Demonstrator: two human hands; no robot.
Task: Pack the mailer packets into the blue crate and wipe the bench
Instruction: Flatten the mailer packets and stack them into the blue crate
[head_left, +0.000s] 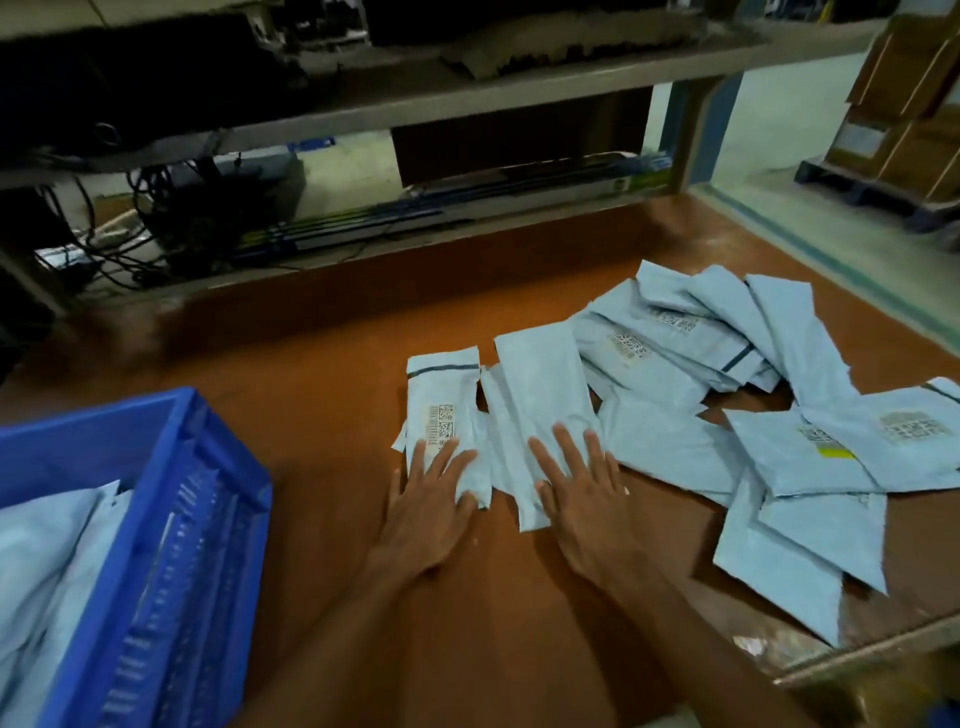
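Two pale blue-grey plastic mailer packets lie side by side in the middle of the bench, their long axes running away from the person: the labelled packet (442, 410) has its dark seal stripe at the far end, and the plain longer packet (540, 400) just to its right leans slightly leftward at the far end. The left hand (426, 514) lies flat with fingers spread on the near end of the labelled packet; the right hand (582, 499), equally flat and splayed, presses the near end of the plain one. Neither hand grips anything. A loose overlapping heap of similar packets (727, 364) sprawls to the right at mixed angles. The blue slotted plastic crate (208, 545) stands at the left, with packets inside (47, 561). The orange-brown bench top (311, 374) backs onto a grey shelf frame with tangled dark cables (156, 228); stacked cardboard boxes (909, 104) stand far right.
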